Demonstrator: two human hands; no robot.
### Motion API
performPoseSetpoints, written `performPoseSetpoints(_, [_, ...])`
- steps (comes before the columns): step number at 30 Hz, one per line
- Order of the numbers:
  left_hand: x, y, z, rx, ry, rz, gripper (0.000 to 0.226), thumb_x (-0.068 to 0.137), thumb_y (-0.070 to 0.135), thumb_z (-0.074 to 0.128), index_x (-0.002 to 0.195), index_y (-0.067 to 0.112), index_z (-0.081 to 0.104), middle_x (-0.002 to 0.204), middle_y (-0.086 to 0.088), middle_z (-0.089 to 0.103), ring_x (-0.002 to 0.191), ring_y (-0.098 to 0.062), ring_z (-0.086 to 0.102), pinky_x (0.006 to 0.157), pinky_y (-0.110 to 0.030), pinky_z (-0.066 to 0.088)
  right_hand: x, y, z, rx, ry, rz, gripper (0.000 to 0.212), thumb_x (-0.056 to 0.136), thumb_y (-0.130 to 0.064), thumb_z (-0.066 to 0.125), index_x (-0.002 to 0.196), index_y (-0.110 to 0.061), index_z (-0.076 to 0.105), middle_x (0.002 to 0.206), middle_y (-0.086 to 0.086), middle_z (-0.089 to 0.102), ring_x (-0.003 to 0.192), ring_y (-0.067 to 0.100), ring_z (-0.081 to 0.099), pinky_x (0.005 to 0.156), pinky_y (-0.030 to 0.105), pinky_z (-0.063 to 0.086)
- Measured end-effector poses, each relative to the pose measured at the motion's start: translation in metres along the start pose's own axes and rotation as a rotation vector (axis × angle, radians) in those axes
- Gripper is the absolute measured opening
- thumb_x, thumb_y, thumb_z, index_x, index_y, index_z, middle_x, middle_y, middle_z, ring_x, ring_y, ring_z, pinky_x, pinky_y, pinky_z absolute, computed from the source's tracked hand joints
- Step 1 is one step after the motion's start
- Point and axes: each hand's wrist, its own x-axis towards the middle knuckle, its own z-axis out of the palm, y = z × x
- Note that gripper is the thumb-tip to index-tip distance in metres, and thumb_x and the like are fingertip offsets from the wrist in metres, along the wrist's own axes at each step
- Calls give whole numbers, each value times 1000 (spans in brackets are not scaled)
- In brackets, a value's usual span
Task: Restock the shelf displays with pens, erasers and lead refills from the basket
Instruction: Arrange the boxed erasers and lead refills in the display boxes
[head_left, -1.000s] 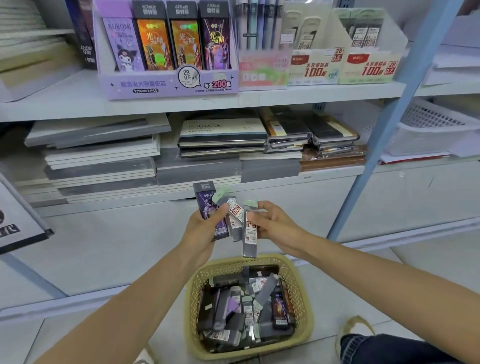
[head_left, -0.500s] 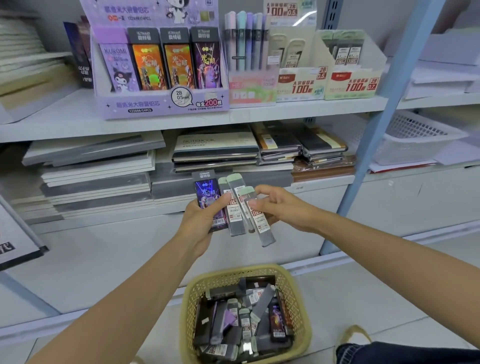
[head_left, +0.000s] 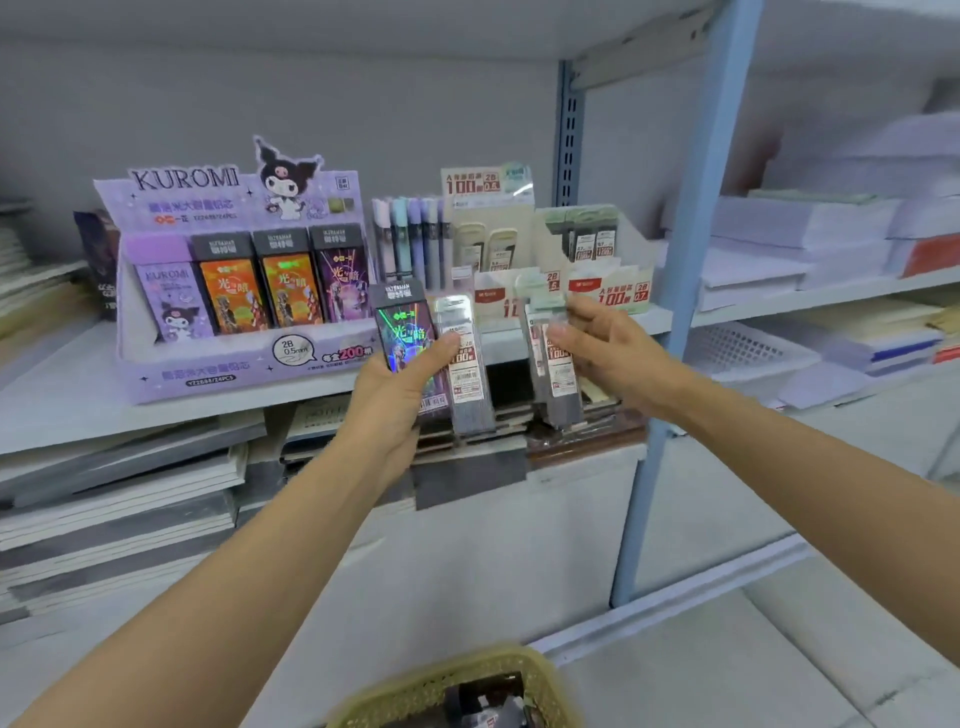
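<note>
Two packs gripped in left hand (head_left: 397, 400), thumb clamped across fronts: holographic Ultraman lead refill box (head_left: 408, 338) and grey lead refill case (head_left: 466, 371) beside. Pinched upright in fingertips of right hand (head_left: 610, 356), more grey refill cases (head_left: 555, 374), in front of cream display boxes (head_left: 618, 296) on shelf (head_left: 78, 395). Yellow basket (head_left: 543, 673) at bottom edge

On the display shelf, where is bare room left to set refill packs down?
Bare shelf board lies left of the Kuromi display box. Rightward it is crowded: pen display and beige refill boxes stand side by side up to the blue post. The left hand and right hand hold refill packs in front.
</note>
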Motion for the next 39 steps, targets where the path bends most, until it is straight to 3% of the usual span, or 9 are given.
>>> performPoseSetpoints(4, [18,20,22,42,-2,69,32,76,19,78,101,17,60,90,2,77,88,-15,73,89,-42,56,30,-31,-48,-71,268,-106,23,100,-14,50,121,-15,58,107,-2,71,97,11,67,84,28,55])
performPoseSetpoints(6, [26,29,31,64,-10,88,37,72,22,80,103,15,62,95,-2,76,94,-20,72,94,-45,54,47,-43,-72,-145,385,-142,18,100,-12,51,115,-15,59,102,0,70,89,13,66,81,32,55])
performPoseSetpoints(10, [39,39,42,91,-31,106,56,58,32,81,108,14,63,101,-4,76,100,-23,70,98,-48,50,75,-49,-106,-238,513,-138,20,98,-9,53,118,-7,55,100,8,69,82,12,67,76,31,56])
performPoseSetpoints(14, [49,41,45,105,-31,89,73,52,39,82,117,14,62,108,-5,74,105,-26,68,101,-49,48,96,-52,-119,-201,612,-183,19,97,-8,54,117,-5,54,93,0,68,78,4,69,71,20,55])
performPoseSetpoints(21, [57,42,47,133,-39,92,53,56,37,80,105,21,64,96,2,76,97,-18,71,98,-47,50,117,-40,-119,-378,484,-97,23,98,-14,55,119,-10,62,103,4,67,88,10,64,75,15,51])
performPoseSetpoints(24, [56,43,46,150,-65,106,47,59,36,80,101,22,66,95,2,77,94,-16,72,97,-44,50,124,-33,-123,-465,563,-61,23,98,-22,56,117,-13,64,102,3,67,90,16,61,82,28,49])
performPoseSetpoints(29, [56,43,44,143,-75,104,45,61,32,79,102,20,67,96,0,76,95,-17,72,96,-44,51,126,-32,-129,-447,633,-39,21,98,-18,56,117,-12,62,86,-3,63,63,11,61,56,21,53])
performPoseSetpoints(36, [54,44,45,153,-73,100,41,61,31,79,99,21,68,95,0,77,94,-17,72,96,-45,51,125,-33,-131,-460,559,77,26,100,-13,49,124,-4,54,90,10,66,71,19,66,80,37,58])
performPoseSetpoints(39, [54,44,45,148,-57,90,44,60,31,79,100,20,67,95,-1,77,94,-18,72,96,-44,52,122,-29,-132,-458,563,89,29,101,-14,48,127,-2,51,97,14,66,73,20,66,77,34,58])
